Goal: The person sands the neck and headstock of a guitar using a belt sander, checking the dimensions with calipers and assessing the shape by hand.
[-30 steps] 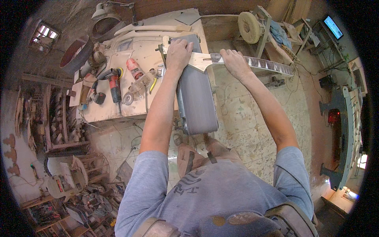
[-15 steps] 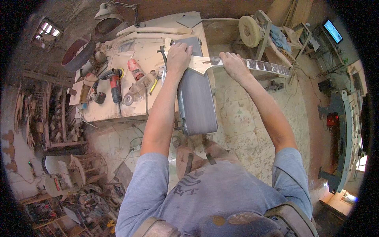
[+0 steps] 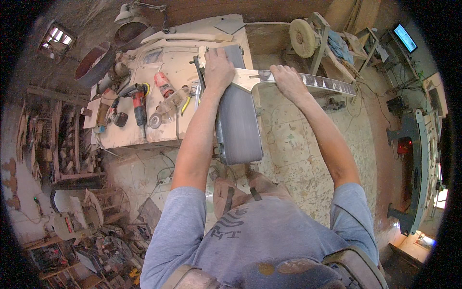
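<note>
At your far left, a wide reddish-brown loop (image 3: 83, 72) stands beside the far left part of the pale, dust-coated desk (image 3: 115, 138). Proceeding rightward along the desk, locate a black power tool with a dark block-shaped end (image 3: 120, 119), then a red-and-black power tool with a yellow-edged round head (image 3: 140, 108). Next to it lies a red power tool body (image 3: 164, 85), followed by yellow-handled pliers (image 3: 186, 104).

Your left hand (image 3: 219, 70) lies over the pale wooden headstock (image 3: 246, 78) of a guitar neck, fingers together and pointing away from you; whether they curl underneath cannot be told. The headstock lies across the far part of a broad grey abrasive belt (image 3: 239, 125); the contact face is hidden. The belt's near end extends past the near edge of the desk.

Your right hand (image 3: 288, 83) holds the neck close to the headstock, fingers bent over it; the thumb is hidden. Right of this hand, the dark fingerboard with pale wedge-shaped inlays (image 3: 329, 83) extends above the tiled floor (image 3: 298, 144). Beyond it stands a cream-coloured round wheel (image 3: 302, 38); a blue cloth (image 3: 339, 46) hangs to its right.
</note>
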The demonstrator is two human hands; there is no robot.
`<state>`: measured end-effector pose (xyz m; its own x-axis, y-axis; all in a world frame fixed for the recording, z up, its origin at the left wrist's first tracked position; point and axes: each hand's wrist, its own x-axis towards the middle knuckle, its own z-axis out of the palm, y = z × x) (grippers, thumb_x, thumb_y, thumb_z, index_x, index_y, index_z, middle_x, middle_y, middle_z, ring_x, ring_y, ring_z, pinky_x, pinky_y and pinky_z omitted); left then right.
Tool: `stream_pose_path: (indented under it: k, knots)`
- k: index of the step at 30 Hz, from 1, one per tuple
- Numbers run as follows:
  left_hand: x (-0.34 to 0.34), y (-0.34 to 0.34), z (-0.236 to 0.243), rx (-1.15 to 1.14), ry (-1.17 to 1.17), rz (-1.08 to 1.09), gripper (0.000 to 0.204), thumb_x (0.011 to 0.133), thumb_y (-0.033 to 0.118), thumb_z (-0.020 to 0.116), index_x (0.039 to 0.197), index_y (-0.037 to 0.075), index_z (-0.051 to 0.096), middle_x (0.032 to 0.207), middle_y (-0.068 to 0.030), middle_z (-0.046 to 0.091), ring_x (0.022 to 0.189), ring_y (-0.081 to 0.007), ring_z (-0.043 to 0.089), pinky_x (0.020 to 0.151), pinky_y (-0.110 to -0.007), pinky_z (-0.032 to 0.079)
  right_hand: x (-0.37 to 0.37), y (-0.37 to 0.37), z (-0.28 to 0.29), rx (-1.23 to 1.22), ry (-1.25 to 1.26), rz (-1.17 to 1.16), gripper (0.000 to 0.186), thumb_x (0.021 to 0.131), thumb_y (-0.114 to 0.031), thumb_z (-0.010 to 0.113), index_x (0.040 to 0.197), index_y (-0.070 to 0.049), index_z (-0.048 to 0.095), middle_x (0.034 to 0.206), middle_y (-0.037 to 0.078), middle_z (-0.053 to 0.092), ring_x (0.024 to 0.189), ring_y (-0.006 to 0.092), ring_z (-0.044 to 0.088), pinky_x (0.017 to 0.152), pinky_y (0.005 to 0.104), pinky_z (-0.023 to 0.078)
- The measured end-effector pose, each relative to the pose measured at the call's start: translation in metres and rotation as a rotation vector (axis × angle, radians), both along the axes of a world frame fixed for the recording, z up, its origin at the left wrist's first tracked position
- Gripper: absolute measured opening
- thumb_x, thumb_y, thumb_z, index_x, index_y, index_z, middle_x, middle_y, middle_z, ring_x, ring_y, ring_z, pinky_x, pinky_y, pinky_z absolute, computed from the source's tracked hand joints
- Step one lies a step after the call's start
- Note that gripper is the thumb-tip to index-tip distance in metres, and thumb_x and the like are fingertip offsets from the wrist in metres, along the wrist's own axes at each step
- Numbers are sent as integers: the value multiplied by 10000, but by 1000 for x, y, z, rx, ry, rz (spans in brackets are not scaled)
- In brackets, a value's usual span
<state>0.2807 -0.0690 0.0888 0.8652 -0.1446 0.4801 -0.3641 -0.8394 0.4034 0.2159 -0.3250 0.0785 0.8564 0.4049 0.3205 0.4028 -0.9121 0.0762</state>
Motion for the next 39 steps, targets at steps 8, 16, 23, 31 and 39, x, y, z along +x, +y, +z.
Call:
stream_pose_path:
  k: [8, 16, 23, 31, 39]
  knots:
    - [2, -8, -8, 202, -86, 95, 492, 866, 211, 588, 1312, 2, 591, 1385, -309, 531, 1370, -502, 430, 1138, -562, 366, -5, -8, 3, -28, 22, -19, 178, 955, -89, 549, 1127, -47, 561, 1031, 140, 682, 1026, 330, 688, 882, 473, 559]
    - [5, -12, -13, 155, 42, 44, 633, 890, 254, 506, 1485, 39, 539, 1602, -295, 404, 1523, -458, 327, 1216, -534, 298, -7, -13, 6, -20, 74, -36, 212, 973, -99, 525, 1178, -57, 561, 1087, 143, 677, 1095, 331, 666, 917, 497, 527]
    - [2, -16, -13, 222, 61, 95, 609, 931, 256, 475, 1510, 71, 529, 1605, -260, 422, 1509, -414, 373, 1196, -522, 330, -3, -19, 8, -60, 106, -12, 206, 969, -74, 512, 1171, -61, 547, 1118, 164, 664, 1113, 349, 650, 924, 495, 512]
    - [1, -43, -21, 195, -12, 159, 568, 943, 294, 522, 1455, 55, 578, 1528, -237, 518, 1453, -382, 452, 1069, -485, 437, -2, -40, 14, -55, 118, 61, 283, 861, 40, 587, 1120, -28, 496, 1036, 220, 632, 1050, 433, 616, 870, 528, 482]
    - [2, -49, -30, 104, 31, 212, 580, 952, 291, 518, 1484, 67, 565, 1548, -216, 510, 1486, -370, 409, 1106, -477, 403, 1, -34, 27, -97, 192, 56, 365, 820, 37, 666, 1131, -38, 489, 1074, 212, 637, 1075, 436, 611, 883, 531, 486]
